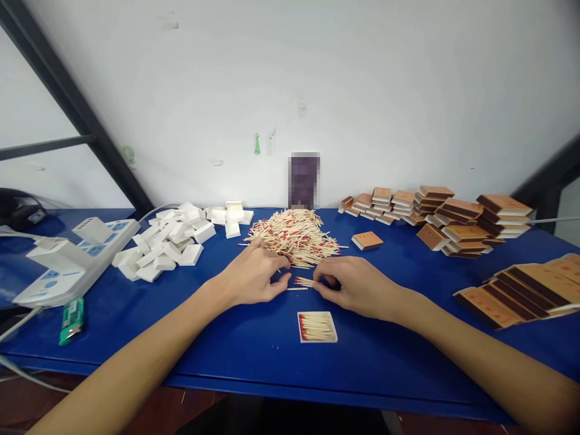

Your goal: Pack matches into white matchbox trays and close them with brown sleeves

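Observation:
A large loose pile of red-tipped matches (296, 237) lies at the middle of the blue table. My left hand (256, 275) rests at the pile's near left edge, thumb and index finger curved with a gap between their tips. Facing it, my right hand (356, 284) pinches a small bunch of matches (304, 282), their red heads pointing left. Just below that bunch, a single match (297, 289) lies flat on the table. Nearer to me sits a white matchbox tray (336, 329) filled with matches, heads to the left.
White empty trays (170, 238) are heaped at left. Beside them lie a power strip (86, 266) with plugs and a green packet (71, 320). Orange-brown matchbox sleeves (457, 211) stand stacked at right, with more (521, 290) near the right edge and one sleeve (367, 240) alone.

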The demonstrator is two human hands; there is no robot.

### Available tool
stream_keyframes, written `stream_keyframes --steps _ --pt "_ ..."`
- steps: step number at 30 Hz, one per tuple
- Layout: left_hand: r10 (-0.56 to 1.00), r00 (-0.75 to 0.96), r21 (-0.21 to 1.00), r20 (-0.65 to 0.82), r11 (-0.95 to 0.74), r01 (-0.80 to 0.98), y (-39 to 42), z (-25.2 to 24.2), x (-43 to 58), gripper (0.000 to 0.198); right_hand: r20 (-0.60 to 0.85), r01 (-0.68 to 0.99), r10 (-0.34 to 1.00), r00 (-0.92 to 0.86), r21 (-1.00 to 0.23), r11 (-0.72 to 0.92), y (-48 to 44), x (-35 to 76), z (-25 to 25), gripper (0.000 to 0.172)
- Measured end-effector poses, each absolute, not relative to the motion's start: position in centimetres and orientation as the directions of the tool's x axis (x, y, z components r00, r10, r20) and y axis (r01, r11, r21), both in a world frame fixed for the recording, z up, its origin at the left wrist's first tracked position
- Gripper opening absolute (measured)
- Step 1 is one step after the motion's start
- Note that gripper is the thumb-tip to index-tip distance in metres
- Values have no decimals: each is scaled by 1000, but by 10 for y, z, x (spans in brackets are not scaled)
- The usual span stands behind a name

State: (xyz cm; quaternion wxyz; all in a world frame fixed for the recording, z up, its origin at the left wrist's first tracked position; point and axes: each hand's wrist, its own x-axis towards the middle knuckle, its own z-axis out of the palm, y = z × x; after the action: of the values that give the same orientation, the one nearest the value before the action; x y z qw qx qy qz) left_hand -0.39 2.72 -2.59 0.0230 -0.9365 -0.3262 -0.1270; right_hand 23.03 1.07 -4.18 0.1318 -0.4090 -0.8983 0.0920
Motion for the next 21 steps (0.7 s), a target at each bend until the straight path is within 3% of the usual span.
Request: stream_keyframes --steps 5,14,21 --pt "568 783 106 256 -821 561 27 -31 -2 22 210 659 724 -657 -306 687 11 234 -43 16" --pt "551 779 44 301 -824 566 28 -29 -1 36 284 671 719 -634 -259 694 15 237 -44 14" --pt "570 791 127 223 -821 556 28 -35 -1 23 281 694 726 -628 -219 685 21 241 -47 13"
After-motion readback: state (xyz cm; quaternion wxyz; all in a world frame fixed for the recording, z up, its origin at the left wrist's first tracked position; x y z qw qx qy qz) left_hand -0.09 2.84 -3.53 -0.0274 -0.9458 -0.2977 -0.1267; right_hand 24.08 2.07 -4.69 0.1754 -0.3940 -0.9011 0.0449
